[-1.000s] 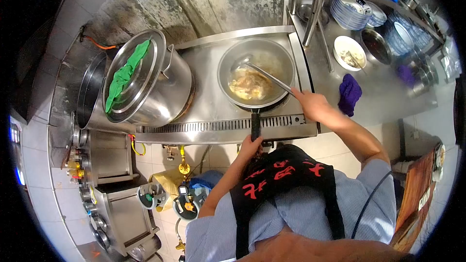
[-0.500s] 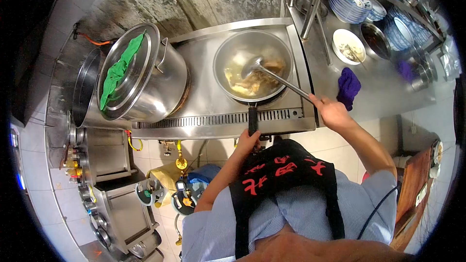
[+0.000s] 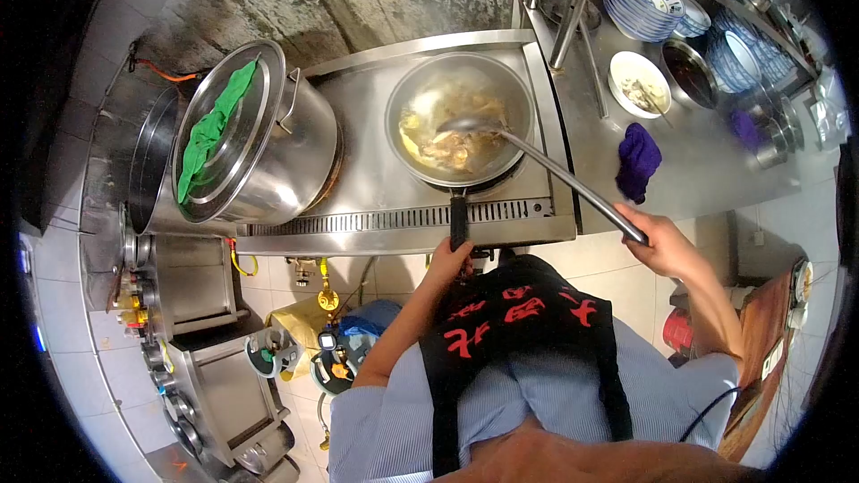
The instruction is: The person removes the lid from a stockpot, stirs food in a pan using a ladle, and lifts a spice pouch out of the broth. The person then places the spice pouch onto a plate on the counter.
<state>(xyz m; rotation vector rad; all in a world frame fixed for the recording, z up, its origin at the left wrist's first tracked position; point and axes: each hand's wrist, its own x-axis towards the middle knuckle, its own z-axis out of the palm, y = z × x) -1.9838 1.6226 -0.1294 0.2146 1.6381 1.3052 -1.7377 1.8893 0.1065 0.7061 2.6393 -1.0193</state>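
Note:
My left hand [image 3: 449, 261] is closed around the black handle of a wok [image 3: 398, 89] on the stove. In the wok, steaming broth [image 3: 438, 94] surrounds yellowish and brown pieces of food [image 3: 447, 156]. My right hand [image 3: 660, 243] grips a long metal ladle [image 3: 573, 181] near the end of its handle. The ladle's bowl dips into the middle of the wok among the food, partly blurred by steam.
A large lidded stockpot [image 3: 295, 152] with a green cloth [image 3: 215, 130] on top stands left of the wok. On the right counter are a white bowl [image 3: 617, 80], a purple cloth [image 3: 638, 161] and stacked plates [image 3: 640, 4]. Gas cylinders [image 3: 333, 371] stand below.
My right hand has moved down and right, now at the handle's end. The ladle's bowl has tipped over and lowered into the food. My left hand stays on the wok handle.

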